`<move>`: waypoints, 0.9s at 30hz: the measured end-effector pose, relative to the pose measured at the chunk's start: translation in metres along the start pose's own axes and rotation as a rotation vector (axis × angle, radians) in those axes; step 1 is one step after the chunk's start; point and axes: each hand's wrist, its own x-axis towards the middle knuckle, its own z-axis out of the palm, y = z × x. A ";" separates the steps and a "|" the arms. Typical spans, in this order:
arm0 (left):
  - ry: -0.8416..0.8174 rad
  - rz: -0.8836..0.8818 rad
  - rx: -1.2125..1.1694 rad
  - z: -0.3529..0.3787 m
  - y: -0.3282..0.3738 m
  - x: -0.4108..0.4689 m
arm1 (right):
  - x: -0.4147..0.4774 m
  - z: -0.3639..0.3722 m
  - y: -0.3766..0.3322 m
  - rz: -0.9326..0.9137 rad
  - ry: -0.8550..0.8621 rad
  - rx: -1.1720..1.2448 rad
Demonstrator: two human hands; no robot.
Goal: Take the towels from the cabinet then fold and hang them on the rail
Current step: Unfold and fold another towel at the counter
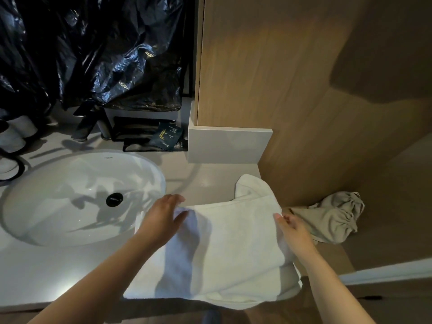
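Soft matt terry-cloth white towel point(224, 249), glossy smooth ceramic sink point(77, 197), smooth pale countertop point(205, 174), matt wood-grain wall panel point(292, 78), shiny crinkled black plastic sheeting point(98, 50), limp beige cloth bag point(332, 218)

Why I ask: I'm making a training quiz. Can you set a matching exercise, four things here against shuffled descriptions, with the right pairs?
Things:
1 towel
2 sink
3 cloth bag
4 packet

Descriptions:
A beige, crumpled
B dark, gold print
C white, folded
D white, with a black drain

Pairs: 1-C, 2-D, 3-A, 4-B
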 end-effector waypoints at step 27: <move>-0.398 0.062 0.097 0.084 0.101 0.071 | -0.054 0.009 0.061 0.224 0.108 0.049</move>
